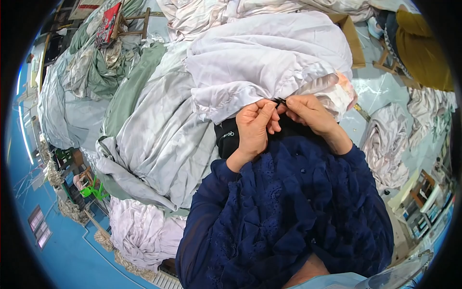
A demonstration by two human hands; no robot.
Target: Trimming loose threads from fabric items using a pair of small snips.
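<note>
L hand and R hand meet fingertip to fingertip, both pinched on a small dark tool at the edge of the white sheet. Sheet is bunched just above hands, w/ grey-green linen heaped to the left and a black cloth under the wrists.

Your head cam looked steeply down, close over your hands & the white sheet; single fisheye view.
</note>
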